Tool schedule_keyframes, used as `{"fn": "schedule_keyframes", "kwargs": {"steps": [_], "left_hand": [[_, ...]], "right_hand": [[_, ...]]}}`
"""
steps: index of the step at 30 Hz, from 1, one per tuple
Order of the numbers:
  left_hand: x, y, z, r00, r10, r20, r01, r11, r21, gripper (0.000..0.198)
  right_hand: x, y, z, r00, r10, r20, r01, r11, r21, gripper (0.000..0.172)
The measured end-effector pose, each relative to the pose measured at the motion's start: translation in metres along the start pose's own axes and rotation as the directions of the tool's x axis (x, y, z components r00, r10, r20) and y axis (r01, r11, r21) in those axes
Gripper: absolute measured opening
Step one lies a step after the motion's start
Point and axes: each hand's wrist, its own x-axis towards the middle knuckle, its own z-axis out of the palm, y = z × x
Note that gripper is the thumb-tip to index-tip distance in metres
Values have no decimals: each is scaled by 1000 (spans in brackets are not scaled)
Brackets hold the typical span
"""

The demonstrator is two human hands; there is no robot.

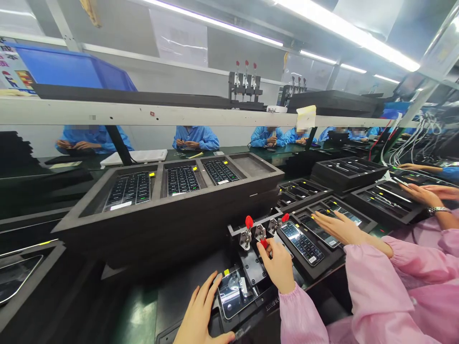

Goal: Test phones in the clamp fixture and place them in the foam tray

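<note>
My left hand (201, 313) rests with fingers stretched out and apart on a black fixture (251, 270), its fingertips at the edge of a glossy dark panel (233, 294) seated in it. My right hand (278, 265), in a pink sleeve, is closed in a pinch on the middle red-tipped clamp lever (263, 242) of that fixture. Two more red-tipped levers (248, 222) (285, 217) stand upright just behind it.
A tall stack of dark foam trays (168, 224) holding keypad panels (182, 179) stands right behind the fixture. To the right, a co-worker's hand (339, 228) in a pink sleeve reaches into a tray of panels (304, 243). People in blue sit across the bench.
</note>
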Motion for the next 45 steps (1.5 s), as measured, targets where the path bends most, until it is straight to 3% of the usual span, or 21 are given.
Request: {"fn": "schedule_keyframes", "kwargs": {"steps": [8, 12, 14, 16, 18, 20, 22, 25, 27, 30, 32, 35, 37, 40, 45], "left_hand": [[2, 5, -3, 1000, -23, -1, 23, 1000, -5, 97], [3, 3, -3, 1000, 21, 20, -21, 1000, -14, 100], [6, 4, 0, 999, 42, 29, -42, 999, -9, 101], [11, 10, 3, 998, 43, 37, -43, 999, -1, 98], [17, 18, 8, 999, 30, 36, -30, 1000, -2, 96], [23, 26, 12, 999, 22, 34, -22, 1000, -7, 96], [28, 31, 16, 999, 14, 30, -14, 1000, 1, 93], [33, 33, 19, 999, 19, 30, -20, 999, 30, 88], [34, 31, 20, 999, 23, 44, -25, 999, 47, 87], [34, 28, 21, 998, 26, 63, -31, 997, 71, 81], [33, 27, 22, 998, 35, 56, -39, 997, 67, 79], [31, 26, 24, 999, 49, 15, -50, 998, 39, 88], [30, 26, 25, 998, 56, -8, -56, 998, 29, 92], [30, 25, 26, 998, 55, -22, -54, 998, 35, 92], [31, 24, 34, 997, 40, -64, -35, 997, 68, 93]], "right_hand": [[2, -5, -5, 998, 42, 55, -43, 999, 18, 34], [-2, -3, -14, 993, 81, 86, -87, 994, 69, 40], [2, -3, -18, 993, 114, -7, -112, 986, 126, 34], [15, -5, -25, 974, 136, -183, -105, 980, 170, 23], [33, -7, -34, 969, 89, -231, -52, 986, 161, 36], [49, -7, -47, 996, -2, -94, 15, 989, 146, 48], [52, -2, -60, 996, -89, 5, 88, 988, 127, 40], [30, 16, -70, 982, -185, -34, 186, 981, 49, 28], [7, 30, -66, 975, -220, -18, 218, 974, -67, 31], [-14, 42, -52, 986, -156, 51, 164, 948, -272, 33], [-14, 43, -44, 991, -112, 68, 127, 946, -297, 29], [-3, 39, -37, 998, -58, 30, 61, 988, -144, 27], [3, 37, -32, 998, 60, 1, -60, 998, 4, 28], [8, 36, -21, 964, 251, 85, -264, 945, 195, 31], [8, 37, -7, 940, 297, 168, -330, 917, 226, 32]]}}
